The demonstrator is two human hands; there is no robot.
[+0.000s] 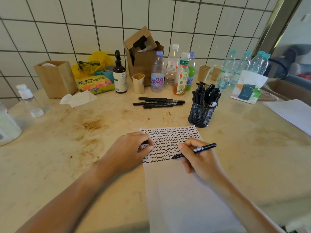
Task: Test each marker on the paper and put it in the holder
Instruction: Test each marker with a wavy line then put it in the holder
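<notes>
Marker (195, 150), light, stiff and slick, is sitting pinched mid-barrel in right hand (200, 158) fingers; left hand (129, 148) is gripping its cap (145, 142).

Break-room style corner (probably), white tiled wall (185, 19), stained counter (67, 132), drink bottles (168, 71)
</notes>
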